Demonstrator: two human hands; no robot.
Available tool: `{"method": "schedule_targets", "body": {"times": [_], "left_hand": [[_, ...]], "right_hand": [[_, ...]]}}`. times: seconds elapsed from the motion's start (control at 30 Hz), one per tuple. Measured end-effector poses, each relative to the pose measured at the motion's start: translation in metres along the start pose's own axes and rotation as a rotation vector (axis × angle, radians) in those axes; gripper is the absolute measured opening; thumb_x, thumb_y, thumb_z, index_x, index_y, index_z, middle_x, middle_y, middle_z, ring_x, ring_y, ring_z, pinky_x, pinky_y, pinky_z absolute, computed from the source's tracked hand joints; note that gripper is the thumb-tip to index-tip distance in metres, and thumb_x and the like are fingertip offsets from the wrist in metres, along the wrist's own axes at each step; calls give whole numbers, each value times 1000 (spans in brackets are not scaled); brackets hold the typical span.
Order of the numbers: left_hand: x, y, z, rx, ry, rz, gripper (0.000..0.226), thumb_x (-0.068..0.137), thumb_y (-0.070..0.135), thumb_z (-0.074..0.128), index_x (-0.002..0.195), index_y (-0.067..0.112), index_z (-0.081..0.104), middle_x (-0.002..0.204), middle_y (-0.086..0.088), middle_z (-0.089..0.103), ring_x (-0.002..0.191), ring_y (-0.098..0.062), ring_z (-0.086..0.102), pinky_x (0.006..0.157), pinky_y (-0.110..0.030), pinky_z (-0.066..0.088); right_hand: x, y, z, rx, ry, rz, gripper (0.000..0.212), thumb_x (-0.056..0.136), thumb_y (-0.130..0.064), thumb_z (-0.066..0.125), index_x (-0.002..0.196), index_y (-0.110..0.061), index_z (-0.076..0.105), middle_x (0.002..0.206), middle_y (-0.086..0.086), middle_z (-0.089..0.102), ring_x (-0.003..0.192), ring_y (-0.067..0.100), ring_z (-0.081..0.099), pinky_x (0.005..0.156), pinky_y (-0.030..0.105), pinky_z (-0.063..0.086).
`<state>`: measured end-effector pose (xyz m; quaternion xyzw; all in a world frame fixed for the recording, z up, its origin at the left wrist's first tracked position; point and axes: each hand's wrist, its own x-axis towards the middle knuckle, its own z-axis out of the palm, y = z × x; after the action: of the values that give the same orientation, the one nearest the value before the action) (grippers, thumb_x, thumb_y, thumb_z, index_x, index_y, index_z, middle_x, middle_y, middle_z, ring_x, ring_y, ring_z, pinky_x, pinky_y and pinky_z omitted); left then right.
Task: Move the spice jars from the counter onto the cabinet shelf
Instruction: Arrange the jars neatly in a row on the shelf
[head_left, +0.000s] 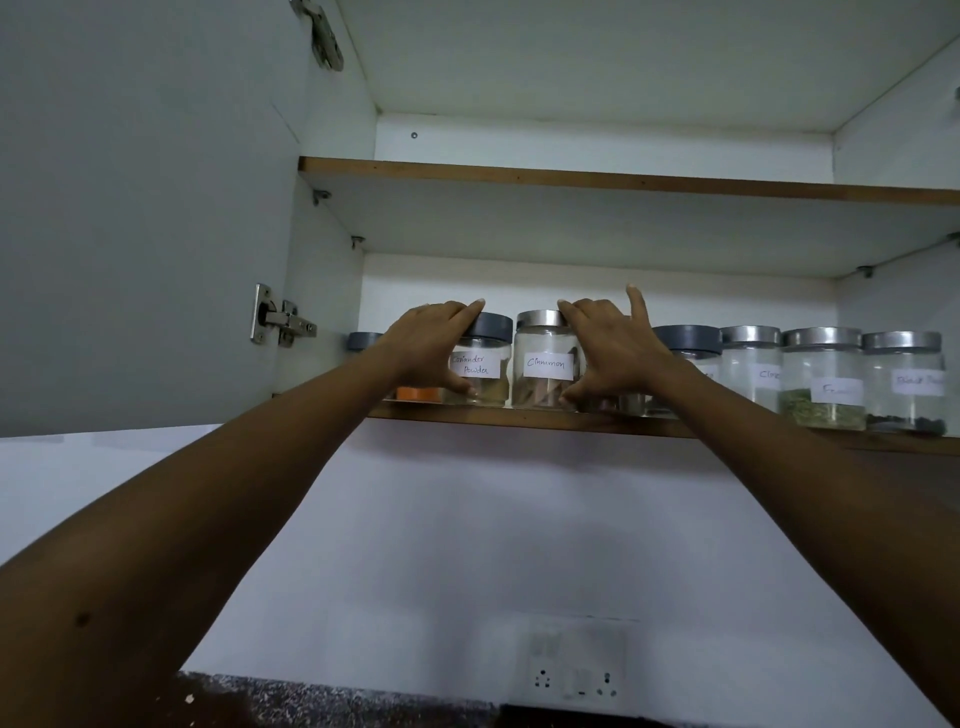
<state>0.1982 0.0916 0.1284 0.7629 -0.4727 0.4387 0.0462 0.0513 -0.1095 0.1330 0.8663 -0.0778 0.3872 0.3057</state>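
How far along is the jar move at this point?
Done: a jar row already stands on the shelf right of the hands. In hand: the left hand grips the coriander jar, the right hand the cinnamon jar, both at shelf level. Left: releasing them; the counter strip in view shows no jars, the rest is hidden.

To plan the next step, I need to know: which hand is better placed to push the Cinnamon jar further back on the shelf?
Right. The right hand grips the Cinnamon jar, fingers at its lid, thumb near its base. The left hand is busy holding the Coriander Powder jar beside it.
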Motion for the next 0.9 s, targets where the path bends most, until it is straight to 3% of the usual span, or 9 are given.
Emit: {"method": "schedule_targets", "body": {"times": [0.2, 0.33, 0.57, 0.9], "left_hand": [[1, -6, -5, 5, -1, 26, 109, 64, 48, 80, 147, 14, 19, 139, -8, 44, 121, -26, 45, 96, -36, 37], [2, -7, -2, 4, 8, 26, 108, 63, 49, 80, 147, 16, 21, 139, -6, 44, 121, -26, 46, 93, -35, 38], [3, -10, 4, -63, -11, -22, 105, 64, 44, 82, 145, 19, 21, 144, -2, 40, 123, -25, 45, 88, -38, 42], [13, -25, 25, -76, -27, -44, 103, 64, 46, 81, 144, 21, 22, 142, 0, 41, 121, -24, 47, 88, -39, 43]], "right_hand": [[7, -4, -5, -43, 26, -33, 89, 59, -62, 73, 126, -14, 39, 119, 3, 51, 117, 23, 44, 110, 59, -3], [11, -9, -5, -69, 28, -37, 81, 60, -59, 74, 118, -13, 44, 113, 4, 54, 114, 23, 47, 110, 59, -4], [16, -15, -5, -131, 9, -42, 87, 61, -62, 72, 123, -9, 42, 117, 7, 54, 115, 25, 47, 111, 58, -5], [38, -33, 7, -215, -28, -55, 82, 61, -62, 72, 114, -5, 46, 105, 8, 58, 102, 25, 54, 114, 50, -6]]}}
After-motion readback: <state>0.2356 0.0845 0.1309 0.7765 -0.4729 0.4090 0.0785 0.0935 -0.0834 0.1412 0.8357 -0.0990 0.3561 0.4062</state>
